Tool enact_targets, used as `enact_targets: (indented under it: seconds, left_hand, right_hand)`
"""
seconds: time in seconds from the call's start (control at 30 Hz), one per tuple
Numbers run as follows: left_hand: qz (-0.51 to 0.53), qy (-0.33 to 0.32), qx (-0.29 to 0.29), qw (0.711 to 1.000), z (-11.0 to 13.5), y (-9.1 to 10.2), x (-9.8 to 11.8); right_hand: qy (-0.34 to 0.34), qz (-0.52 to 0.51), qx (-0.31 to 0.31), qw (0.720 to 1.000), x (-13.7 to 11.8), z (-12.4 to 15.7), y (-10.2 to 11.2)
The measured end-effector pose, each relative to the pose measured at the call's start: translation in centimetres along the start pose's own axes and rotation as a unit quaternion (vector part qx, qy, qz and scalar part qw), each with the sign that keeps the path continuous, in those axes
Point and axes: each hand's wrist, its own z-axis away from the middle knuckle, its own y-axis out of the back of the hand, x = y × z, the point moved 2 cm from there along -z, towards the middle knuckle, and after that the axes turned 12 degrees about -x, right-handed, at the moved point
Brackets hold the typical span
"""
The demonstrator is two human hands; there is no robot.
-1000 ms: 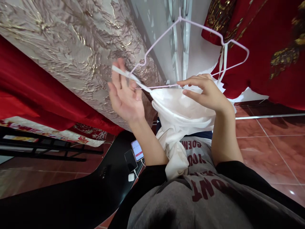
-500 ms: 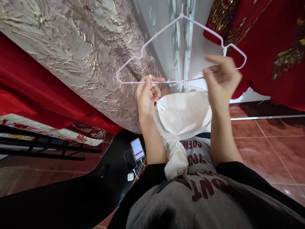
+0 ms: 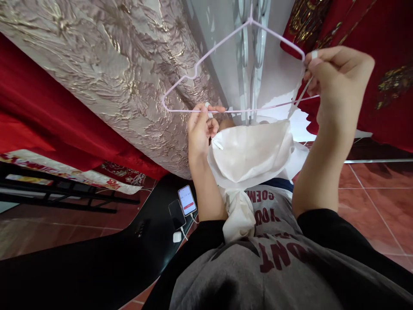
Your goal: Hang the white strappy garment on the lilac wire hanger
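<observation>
A thin pale pink wire hanger hangs in front of me. A white satin garment droops below its bottom bar and down to my chest. My left hand is closed, pinching a white strap of the garment against the hanger's bottom bar. My right hand is raised at the hanger's right shoulder, its fingers pinched on the other white strap, which runs taut down to the garment.
A gold-embossed fabric hangs at the left over red cloth. Red embroidered garments hang at the right. Two phones and a charger lie on a black surface. Red floor tiles lie beyond.
My left hand closed on the left strap and moved in to the hanger's bar. My right hand rose from the garment to the hanger's right shoulder, pulling the right strap up.
</observation>
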Motion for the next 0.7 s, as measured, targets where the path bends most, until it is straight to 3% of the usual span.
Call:
enact_targets:
  seconds: [0.1,0.17,0.2,0.27,0.33,0.43,0.57,0.7]
  left_hand:
    - [0.018,-0.003,-0.019,1.0,0.1,0.0,-0.1]
    - [0.036,-0.008,-0.033,0.999,0.1,0.0,-0.2]
    - [0.044,-0.013,-0.035,0.998,0.1,0.0,-0.2]
    - [0.052,-0.017,-0.031,0.998,0.1,0.0,-0.1]
    - [0.041,-0.008,-0.022,0.999,0.1,-0.1,0.0]
    - [0.022,0.008,-0.019,1.0,0.2,-0.5,0.1]
    - [0.041,-0.001,-0.042,0.998,0.5,-0.9,0.6]
    - [0.041,0.019,-0.071,0.996,1.0,-0.7,0.9]
  right_hand:
    - [0.018,-0.11,0.038,0.993,2.6,-1.7,0.9]
    - [0.051,-0.151,0.145,0.976,5.5,-1.9,2.2]
    - [0.084,-0.148,0.229,0.958,6.8,-1.4,3.0]
    - [0.141,-0.119,0.244,0.952,8.6,-0.2,3.8]
    - [0.185,-0.105,0.215,0.953,8.9,1.4,3.9]
    - [0.219,-0.061,0.16,0.961,7.4,2.9,2.4]
    - [0.185,0.08,0.138,0.97,5.4,3.8,-1.1]
    - [0.118,0.125,-0.057,0.984,3.9,5.1,-3.5]
